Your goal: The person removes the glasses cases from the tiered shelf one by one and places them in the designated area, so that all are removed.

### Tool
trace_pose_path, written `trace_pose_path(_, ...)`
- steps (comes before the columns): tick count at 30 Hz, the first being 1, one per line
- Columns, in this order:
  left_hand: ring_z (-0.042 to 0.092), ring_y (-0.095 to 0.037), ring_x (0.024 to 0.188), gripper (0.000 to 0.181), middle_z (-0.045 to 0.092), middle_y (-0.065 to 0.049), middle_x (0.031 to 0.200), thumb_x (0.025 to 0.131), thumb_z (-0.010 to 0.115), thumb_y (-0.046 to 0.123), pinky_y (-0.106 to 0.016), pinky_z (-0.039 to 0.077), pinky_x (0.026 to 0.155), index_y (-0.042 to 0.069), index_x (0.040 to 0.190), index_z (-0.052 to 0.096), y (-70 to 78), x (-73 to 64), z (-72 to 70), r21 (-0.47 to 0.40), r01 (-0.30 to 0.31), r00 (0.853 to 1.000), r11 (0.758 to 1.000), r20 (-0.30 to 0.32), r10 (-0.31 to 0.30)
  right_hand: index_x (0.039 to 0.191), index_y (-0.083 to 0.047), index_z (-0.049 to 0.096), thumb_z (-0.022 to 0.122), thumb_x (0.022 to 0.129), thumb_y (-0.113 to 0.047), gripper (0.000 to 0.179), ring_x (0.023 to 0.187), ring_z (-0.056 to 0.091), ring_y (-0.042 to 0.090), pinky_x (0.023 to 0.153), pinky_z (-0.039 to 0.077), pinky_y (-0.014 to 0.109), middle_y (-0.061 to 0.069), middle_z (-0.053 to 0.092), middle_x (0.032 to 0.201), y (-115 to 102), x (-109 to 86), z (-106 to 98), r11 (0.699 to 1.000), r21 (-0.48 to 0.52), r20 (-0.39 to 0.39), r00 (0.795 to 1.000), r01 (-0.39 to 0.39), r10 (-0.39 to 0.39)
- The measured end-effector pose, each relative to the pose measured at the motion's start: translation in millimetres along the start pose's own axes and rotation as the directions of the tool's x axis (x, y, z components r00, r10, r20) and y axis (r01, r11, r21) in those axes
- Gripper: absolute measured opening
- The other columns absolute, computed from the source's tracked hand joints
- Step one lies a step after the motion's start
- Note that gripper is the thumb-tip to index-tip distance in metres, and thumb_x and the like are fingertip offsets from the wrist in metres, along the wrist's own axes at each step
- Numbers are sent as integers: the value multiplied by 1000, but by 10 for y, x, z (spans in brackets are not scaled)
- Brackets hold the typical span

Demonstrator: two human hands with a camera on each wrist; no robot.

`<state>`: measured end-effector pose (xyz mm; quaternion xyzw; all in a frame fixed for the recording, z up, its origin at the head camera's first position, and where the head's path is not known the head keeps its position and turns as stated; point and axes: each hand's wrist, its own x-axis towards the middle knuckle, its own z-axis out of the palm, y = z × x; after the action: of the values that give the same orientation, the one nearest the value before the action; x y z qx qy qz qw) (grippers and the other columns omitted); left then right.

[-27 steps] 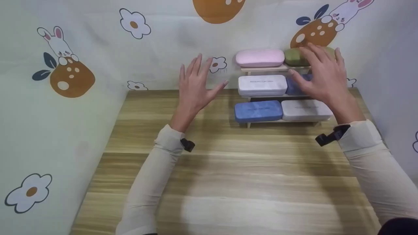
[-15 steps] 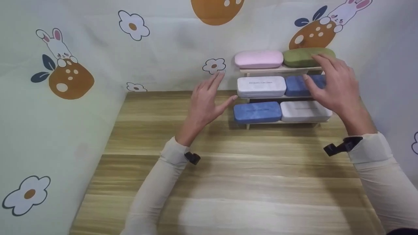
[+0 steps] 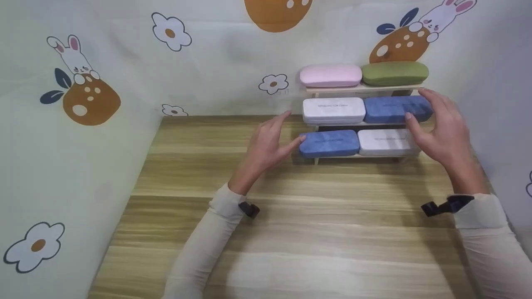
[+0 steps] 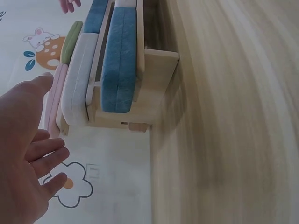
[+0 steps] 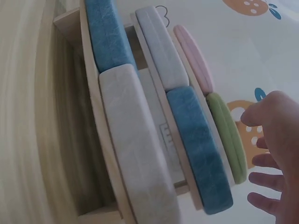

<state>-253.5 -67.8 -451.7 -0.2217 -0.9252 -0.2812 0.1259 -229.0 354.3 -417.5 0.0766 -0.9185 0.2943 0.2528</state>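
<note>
Wood-grain tabletop [image 3: 324, 232], rabbit-print wall [image 3: 216, 74] behind. Three-tier wooden rack [image 4: 158, 72] stood far right, two eyeglass cases [image 3: 331, 74] per step, likely staggered so each showed. Left hand [image 3: 268, 147], fingers spread, held nothing near bottom-step blue case [image 3: 329, 143]; right hand [image 3: 447, 131], also spread, empty, by middle-step blue case [image 3: 390, 110].

Muted light, pale glare on tabletop [image 3: 316, 265], soft shadows

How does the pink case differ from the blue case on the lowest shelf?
The pink case sits on the top shelf; the blue case sits on the lowest shelf. The pink case looks rounded, the blue case boxier with a flatter top. The blue case carries dark lettering; the pink case shows none. Both lie at their shelf's left end.
</note>
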Motion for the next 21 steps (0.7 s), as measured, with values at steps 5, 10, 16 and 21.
trace_pose_path(5,60,-28,146,85,58,-10,162,100,71,62,-42,48,127,13,163,46,31,-44,81,-48,11,999,999,49,-9,164,-22,47,73,99,-37,72,156,43,40,132,32,68,13,48,168,116,-118,8,998,26,-7,998,-64,64)
trace_pose_path(10,60,-28,146,83,60,-11,159,99,72,61,-41,48,126,12,163,47,51,-80,174,-95,23,997,995,69,-16,170,-26,36,77,96,-45,87,156,42,41,129,33,71,13,44,171,234,-235,44,990,38,28,990,-139,138)
trace_pose_path(16,57,-25,149,84,59,-10,161,98,73,62,-40,46,128,15,163,46,69,-101,284,-157,58,994,986,101,-42,174,-32,21,86,89,-49,108,154,43,37,119,46,64,10,40,173,381,-374,120,973,69,81,973,-220,215)
trace_pose_path(21,56,-23,149,83,59,-10,161,97,77,56,-38,45,129,13,162,47,69,-115,380,-205,60,993,977,109,-38,174,-35,9,93,86,-40,122,157,39,39,122,44,65,9,29,178,515,-460,218,938,184,127,953,-293,273)
